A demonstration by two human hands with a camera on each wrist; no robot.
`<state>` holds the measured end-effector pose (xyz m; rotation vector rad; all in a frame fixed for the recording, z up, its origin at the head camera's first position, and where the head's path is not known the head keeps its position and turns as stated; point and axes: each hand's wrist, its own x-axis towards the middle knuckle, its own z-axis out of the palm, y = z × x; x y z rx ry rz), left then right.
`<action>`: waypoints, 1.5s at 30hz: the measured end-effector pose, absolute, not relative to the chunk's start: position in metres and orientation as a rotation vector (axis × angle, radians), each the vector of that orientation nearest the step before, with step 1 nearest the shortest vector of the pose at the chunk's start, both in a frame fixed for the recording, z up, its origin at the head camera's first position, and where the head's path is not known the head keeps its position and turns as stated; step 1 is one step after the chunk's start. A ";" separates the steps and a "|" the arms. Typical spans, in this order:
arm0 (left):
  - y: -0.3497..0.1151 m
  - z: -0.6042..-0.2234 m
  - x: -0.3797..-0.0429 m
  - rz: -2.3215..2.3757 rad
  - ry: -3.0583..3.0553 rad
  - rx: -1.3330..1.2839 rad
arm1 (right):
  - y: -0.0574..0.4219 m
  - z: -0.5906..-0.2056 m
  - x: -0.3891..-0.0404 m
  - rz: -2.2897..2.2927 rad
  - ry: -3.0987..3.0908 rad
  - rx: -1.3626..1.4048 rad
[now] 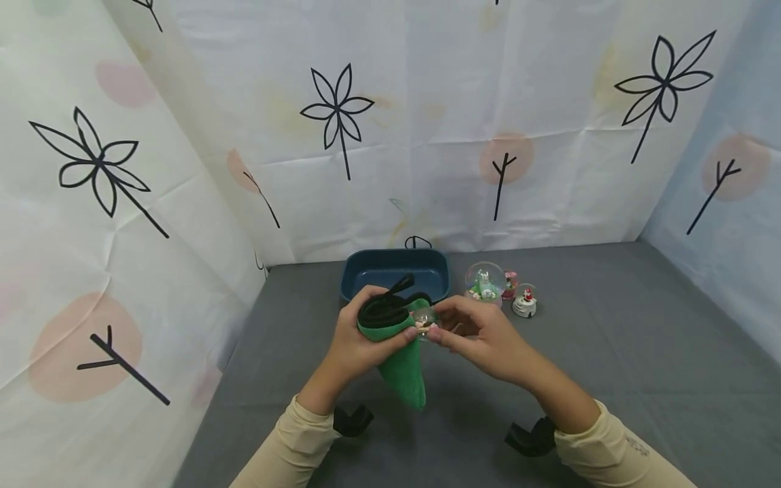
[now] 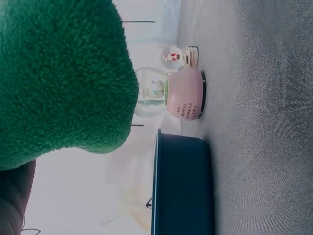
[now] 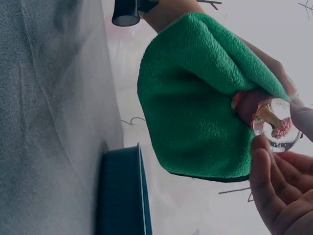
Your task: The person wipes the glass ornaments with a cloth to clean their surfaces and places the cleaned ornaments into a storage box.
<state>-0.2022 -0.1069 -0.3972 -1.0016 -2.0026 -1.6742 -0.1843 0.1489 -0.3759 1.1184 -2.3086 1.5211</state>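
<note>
Head view: left hand (image 1: 360,342) grips a green cloth (image 1: 404,376), its lower end hanging down over the grey worktop (image 1: 616,332). Right hand (image 1: 488,333) pinches a small glass globe (image 1: 426,317) between thumb and fingers, right at the cloth (right-wrist view shows its dark red base against the fabric). Beyond the hands, a blue tub (image 1: 372,276); just right, a larger pink-based globe (image 1: 485,281) and white-based globe (image 1: 525,302), near each other.
</note>
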 end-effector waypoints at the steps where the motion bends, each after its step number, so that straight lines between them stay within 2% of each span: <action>1: -0.107 -0.397 -0.202 -1.684 -2.010 -1.007 | 0.149 -0.377 -0.185 1.497 -2.284 1.136; 10: -0.111 -0.394 -0.202 -1.678 -1.985 -1.041 | 0.147 -0.379 -0.188 1.269 -2.088 1.318; 20: -0.109 -0.393 -0.201 -1.642 -1.928 -1.027 | 0.149 -0.380 -0.185 1.425 -2.288 1.127; 27: -0.109 -0.394 -0.201 -1.618 -1.933 -1.013 | 0.147 -0.377 -0.184 1.524 -2.389 1.112; 33: -0.109 -0.395 -0.201 -1.635 -1.955 -1.031 | 0.146 -0.375 -0.181 1.445 -2.397 1.060; 45: -0.111 -0.395 -0.201 -1.668 -2.012 -1.012 | 0.146 -0.377 -0.182 1.264 -2.353 1.139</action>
